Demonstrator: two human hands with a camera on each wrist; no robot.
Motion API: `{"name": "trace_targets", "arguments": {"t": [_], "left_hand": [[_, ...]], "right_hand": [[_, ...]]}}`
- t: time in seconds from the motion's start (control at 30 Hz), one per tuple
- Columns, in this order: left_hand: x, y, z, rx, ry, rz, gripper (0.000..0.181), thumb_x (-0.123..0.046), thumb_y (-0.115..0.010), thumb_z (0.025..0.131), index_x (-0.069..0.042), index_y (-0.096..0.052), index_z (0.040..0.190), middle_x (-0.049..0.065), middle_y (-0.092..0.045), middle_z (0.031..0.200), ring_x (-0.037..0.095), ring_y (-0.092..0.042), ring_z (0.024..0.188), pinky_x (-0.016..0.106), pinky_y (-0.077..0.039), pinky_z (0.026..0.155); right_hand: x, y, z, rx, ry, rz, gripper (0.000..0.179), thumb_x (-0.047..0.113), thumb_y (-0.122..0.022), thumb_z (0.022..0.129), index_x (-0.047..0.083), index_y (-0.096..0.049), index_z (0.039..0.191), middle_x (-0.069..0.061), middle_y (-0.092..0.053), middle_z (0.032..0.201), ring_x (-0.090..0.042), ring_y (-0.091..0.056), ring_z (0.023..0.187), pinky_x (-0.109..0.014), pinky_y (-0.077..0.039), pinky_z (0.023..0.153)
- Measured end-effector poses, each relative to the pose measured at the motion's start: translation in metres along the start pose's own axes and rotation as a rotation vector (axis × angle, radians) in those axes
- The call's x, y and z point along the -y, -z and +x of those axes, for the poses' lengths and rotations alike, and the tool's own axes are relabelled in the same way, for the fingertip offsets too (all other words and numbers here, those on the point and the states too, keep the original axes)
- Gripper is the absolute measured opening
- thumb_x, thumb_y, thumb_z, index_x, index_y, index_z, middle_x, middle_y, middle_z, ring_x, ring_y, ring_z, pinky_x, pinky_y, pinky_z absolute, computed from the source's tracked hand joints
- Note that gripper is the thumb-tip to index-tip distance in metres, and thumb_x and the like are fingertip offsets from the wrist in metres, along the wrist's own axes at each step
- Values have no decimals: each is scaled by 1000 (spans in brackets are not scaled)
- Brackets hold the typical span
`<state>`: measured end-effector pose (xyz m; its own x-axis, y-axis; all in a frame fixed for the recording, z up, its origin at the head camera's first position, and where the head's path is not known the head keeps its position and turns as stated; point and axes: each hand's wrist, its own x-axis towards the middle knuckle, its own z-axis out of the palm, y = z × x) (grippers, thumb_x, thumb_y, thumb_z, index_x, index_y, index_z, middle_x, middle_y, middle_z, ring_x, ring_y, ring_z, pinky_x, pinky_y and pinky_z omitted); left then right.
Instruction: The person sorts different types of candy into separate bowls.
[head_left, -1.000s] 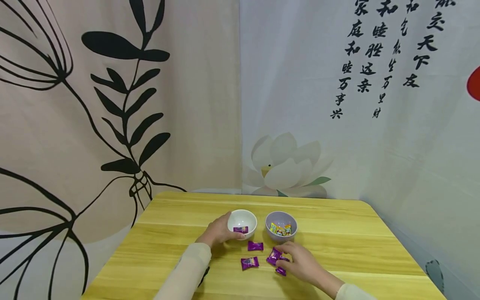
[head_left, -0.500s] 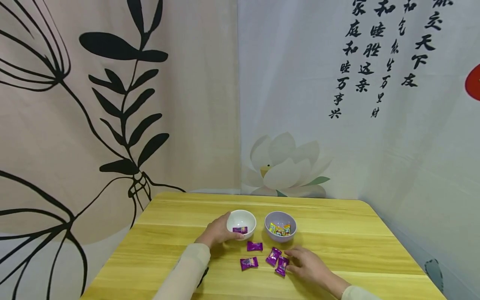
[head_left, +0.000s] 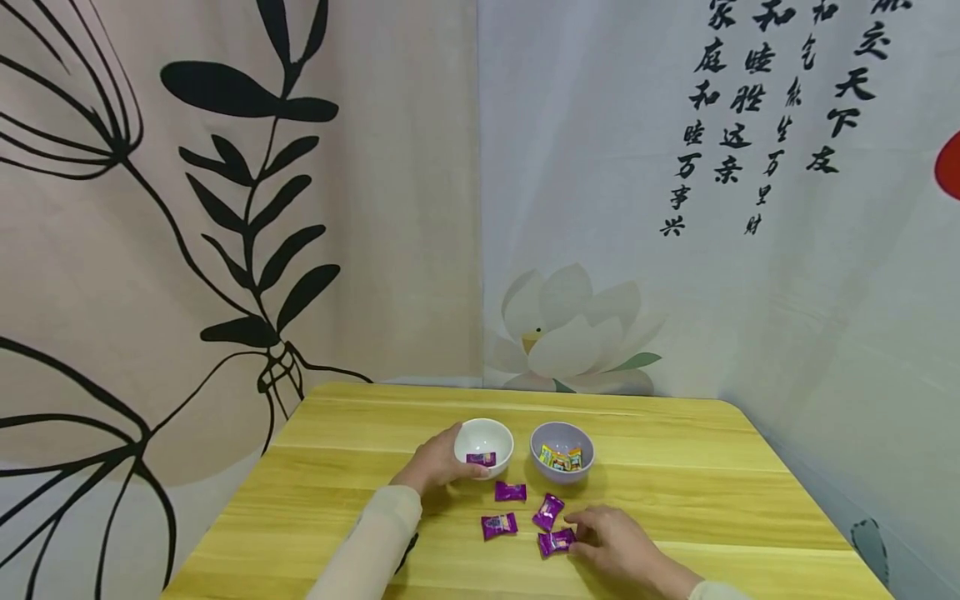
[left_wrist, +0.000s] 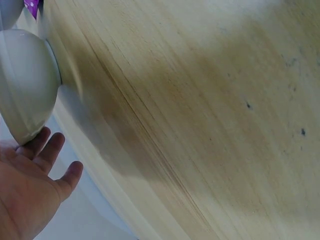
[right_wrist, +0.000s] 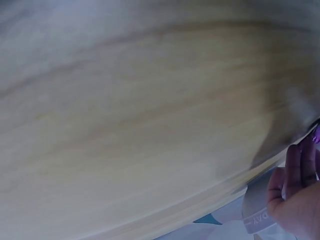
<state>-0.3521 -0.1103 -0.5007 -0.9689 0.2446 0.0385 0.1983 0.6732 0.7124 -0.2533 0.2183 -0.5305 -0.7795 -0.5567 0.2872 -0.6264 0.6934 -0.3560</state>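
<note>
My left hand (head_left: 438, 462) holds the white bowl (head_left: 501, 437) from its left side, thumb along the near wall. In the left wrist view, the fingertips lie against the bowl's (left_wrist: 30, 75) outer wall. One purple wrapped candy (head_left: 481, 459) lies inside it. My right hand (head_left: 615, 537) pinches the right end of another purple wrapped candy (head_left: 555, 543) at the table, index finger just above it. In the right wrist view, a sliver of purple wrapper (right_wrist: 317, 135) shows at the fingertips. Just beyond lies a tilted purple candy (head_left: 548, 511).
Two more purple candies (head_left: 511, 492) (head_left: 499, 526) lie in front of the white bowl. To its right stands a lilac bowl (head_left: 562, 432) with several yellow wrapped candies (head_left: 561, 459). The wooden table (head_left: 712, 483) ends at a patterned cloth backdrop (head_left: 405, 208).
My right hand has shifted down toward the near side, and the nearest candy has turned from upright to lying crosswise. My left hand keeps its hold on the white bowl.
</note>
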Motion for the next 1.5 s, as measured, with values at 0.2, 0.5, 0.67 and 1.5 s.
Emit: {"name": "trace_targets", "arguments": {"t": [0.2, 0.5, 0.67, 1.5], "left_hand": [[1, -1, 0, 0, 4, -3, 98, -48, -90, 67, -10, -45, 145, 11, -61, 129, 34, -58, 116, 58, -45, 98], [0, 0, 0, 1, -8, 5, 98, -48, -89, 68, -9, -44, 145, 13, -60, 130, 36, -57, 117, 59, -44, 99], [1, 0, 2, 0, -9, 6, 98, -49, -89, 67, -9, -45, 145, 12, -60, 130, 36, -57, 118, 59, -44, 99], [5, -3, 6, 1, 15, 5, 97, -51, -90, 66, -12, -47, 143, 10, -61, 127, 33, -58, 114, 58, -45, 98]], "right_hand": [[1, -3, 1, -18, 28, -71, 47, 34, -80, 81, 6, -70, 117, 2, -66, 105, -16, -63, 94, -40, -54, 83], [-3, -7, 2, 32, 73, -111, 41, 39, -75, 85, 12, -72, 117, 0, -64, 116, -21, -59, 107, -45, -48, 90], [-6, -9, 2, 8, 114, -107, 33, 38, -75, 87, 16, -74, 111, 4, -63, 111, -17, -58, 103, -42, -48, 87], [9, 1, 16, -99, 23, 11, 28, 31, -79, 83, 14, -74, 105, 12, -68, 96, -9, -63, 88, -35, -55, 78]]}}
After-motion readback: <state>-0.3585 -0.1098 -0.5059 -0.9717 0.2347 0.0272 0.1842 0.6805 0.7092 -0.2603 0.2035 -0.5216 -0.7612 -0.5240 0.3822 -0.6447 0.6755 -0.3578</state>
